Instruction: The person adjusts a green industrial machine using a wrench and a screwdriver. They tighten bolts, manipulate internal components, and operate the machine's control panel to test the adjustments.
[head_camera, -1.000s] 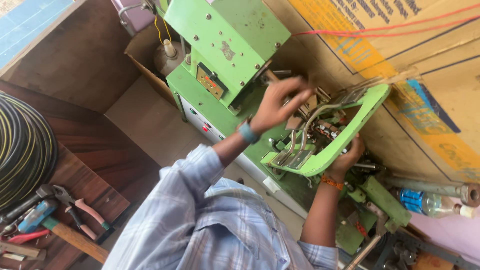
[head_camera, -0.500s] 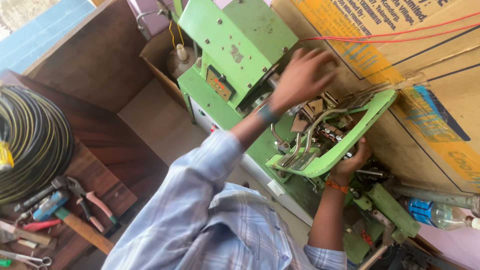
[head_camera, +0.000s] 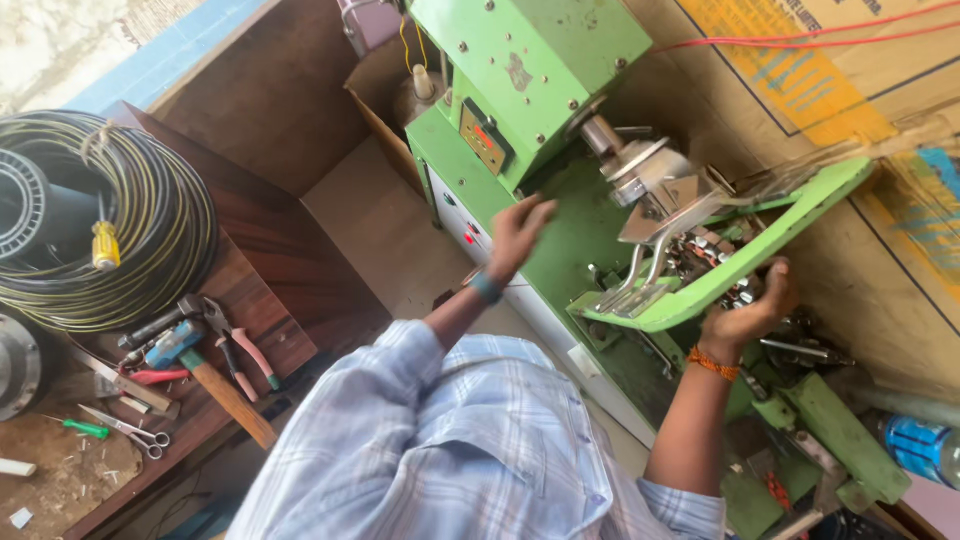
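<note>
A green winding machine (head_camera: 530, 60) stands in front of me, with a metal spindle head (head_camera: 640, 170) and a curved green guard arm (head_camera: 740, 265). My right hand (head_camera: 745, 315), with an orange thread at the wrist, cups a round metal stator-like part (head_camera: 715, 260) just under the guard arm. My left hand (head_camera: 520, 232), wearing a blue wristband, hangs in the air in front of the machine's control panel (head_camera: 480, 135). Its fingers are spread, it holds nothing, and it is slightly blurred. My checked blue shirt (head_camera: 450, 450) fills the lower middle.
A wooden bench (head_camera: 270, 300) on the left carries a large coil of black cable (head_camera: 110, 230), a hammer (head_camera: 205, 375), pliers (head_camera: 240, 345), scissors (head_camera: 135, 430) and a green screwdriver (head_camera: 80, 427). Cardboard (head_camera: 800, 90) backs the machine. A blue-capped bottle (head_camera: 915, 445) lies at the right.
My left hand has come off the spindle head and dropped down and to the left, empty. My right hand stays under the green guard arm. The view has shifted toward the bench.
</note>
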